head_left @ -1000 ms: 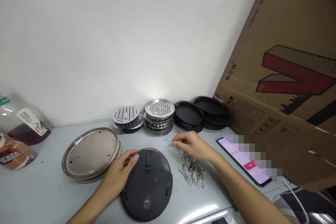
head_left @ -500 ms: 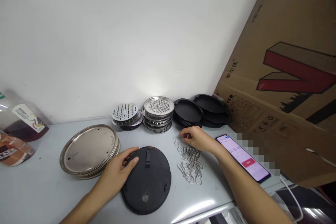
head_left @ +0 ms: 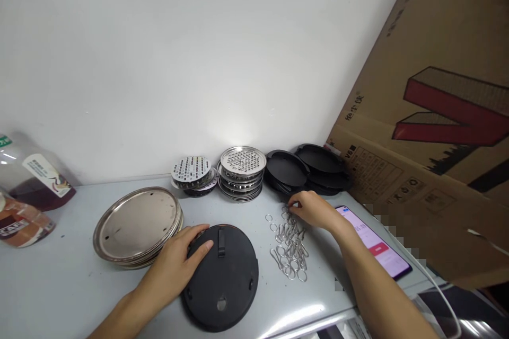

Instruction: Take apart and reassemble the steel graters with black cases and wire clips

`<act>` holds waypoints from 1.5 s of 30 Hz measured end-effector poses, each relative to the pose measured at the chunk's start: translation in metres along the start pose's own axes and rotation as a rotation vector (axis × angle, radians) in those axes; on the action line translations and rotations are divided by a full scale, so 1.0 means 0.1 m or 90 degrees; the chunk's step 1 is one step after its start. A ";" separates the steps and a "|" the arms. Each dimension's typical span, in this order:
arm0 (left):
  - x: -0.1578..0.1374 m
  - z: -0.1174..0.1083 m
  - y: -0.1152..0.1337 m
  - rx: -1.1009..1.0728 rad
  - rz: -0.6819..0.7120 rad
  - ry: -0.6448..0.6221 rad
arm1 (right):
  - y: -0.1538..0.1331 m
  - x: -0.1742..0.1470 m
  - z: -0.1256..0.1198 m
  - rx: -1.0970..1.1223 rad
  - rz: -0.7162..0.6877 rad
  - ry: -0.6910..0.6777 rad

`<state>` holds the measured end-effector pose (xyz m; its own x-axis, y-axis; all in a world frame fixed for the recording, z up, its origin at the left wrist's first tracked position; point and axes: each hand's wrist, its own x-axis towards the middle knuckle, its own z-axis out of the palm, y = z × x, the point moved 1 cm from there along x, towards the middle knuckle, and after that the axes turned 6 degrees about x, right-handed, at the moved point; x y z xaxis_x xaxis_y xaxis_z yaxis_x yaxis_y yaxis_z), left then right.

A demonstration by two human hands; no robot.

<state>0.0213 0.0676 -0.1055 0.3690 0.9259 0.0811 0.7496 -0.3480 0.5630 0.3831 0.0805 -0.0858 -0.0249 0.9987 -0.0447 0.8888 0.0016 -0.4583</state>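
A black round plastic plate point(head_left: 226, 286) lies on the table in front of me, with a raised tab and small lugs on its upper face. My left hand point(head_left: 178, 257) holds its left edge, thumb on top and fingers along the rim. To the right is a loose pile of small metal rings and pear-shaped clips point(head_left: 292, 249). At the pile's far end my right hand point(head_left: 314, 209) has its thumb and forefinger pinched together beside a metal ring point(head_left: 284, 213). Whether a piece is between those fingertips is too small to tell.
Left of the plate is a stack of metal discs point(head_left: 137, 222). Small grater discs point(head_left: 191, 169), larger grater discs point(head_left: 242, 161) and black round trays point(head_left: 287, 169) line the wall. A phone point(head_left: 379, 249) lies right, before a cardboard box point(head_left: 397, 169); bottles point(head_left: 40, 177) stand far left.
My right hand has shifted slightly right at the far end of the pile, and rings beneath its fingertips now show. The left hand keeps its hold on the plate. The view has tilted a little.
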 end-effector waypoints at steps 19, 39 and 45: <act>-0.02 0.02 -0.02 0.041 0.068 0.029 | -0.34 -0.05 0.32 0.184 -0.013 -0.046; 0.71 0.49 1.17 0.140 0.159 -0.235 | -0.35 0.02 0.24 0.720 0.000 -0.026; 0.73 0.55 1.10 0.107 0.118 -0.253 | -0.35 0.03 0.26 0.785 0.001 -0.006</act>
<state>0.1609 0.0893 -0.0831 0.6622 0.7293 -0.1720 0.7177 -0.5515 0.4252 0.3401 0.0822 -0.0927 -0.0319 0.9983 -0.0492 -0.1369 -0.0531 -0.9892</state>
